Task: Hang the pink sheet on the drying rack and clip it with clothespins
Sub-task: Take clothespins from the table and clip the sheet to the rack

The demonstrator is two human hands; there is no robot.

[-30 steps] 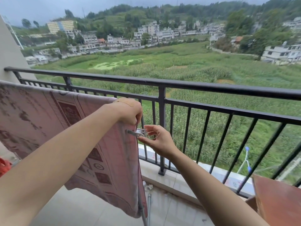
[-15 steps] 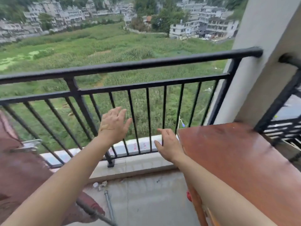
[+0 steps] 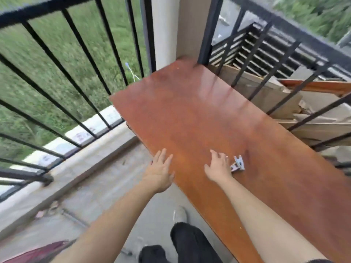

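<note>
Head view: we reach for more clips at the reddish-brown wooden table (image 3: 199, 111).

Our right hand (image 3: 218, 166) hovers with fingers loosely spread, touching nothing we can be sure of, just beside the small metal clothespins (image 3: 238, 164) lying on the table. Our left hand (image 3: 160, 171) is flat and empty over the table's near edge. Only a blurred corner of the pink patterned sheet (image 3: 38, 252) shows at lower left, so we cannot tell how it hangs; the rack is out of frame. We judge more clipping remains, as clothespins are being fetched.
</note>
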